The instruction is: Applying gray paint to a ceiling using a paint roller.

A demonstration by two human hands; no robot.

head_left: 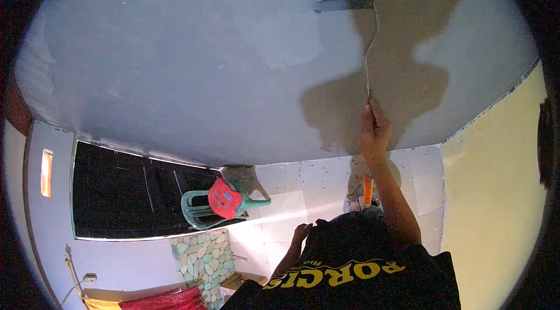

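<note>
My right hand [375, 129] is closed round the handle end of a paint roller [345, 4], with my arm stretched up in front of me. A thin bent wire frame runs from my fingers to the dark roller sleeve, which lies sideways against the grey wall [192, 59]. Left of the sleeve, the wall has a shinier, paler patch. My shadow falls over the wall around the roller. Low at my left side, my left hand [302, 230] hangs with its fingers curled and nothing visible in them.
Below the wall, an orange object [368, 191] is on the tiled floor [286, 208] by my feet. To the left, a green plastic chair [195, 208] with a red cover [224, 198] stands before a dark door [116, 193]. A yellow wall [490, 176] closes the right side.
</note>
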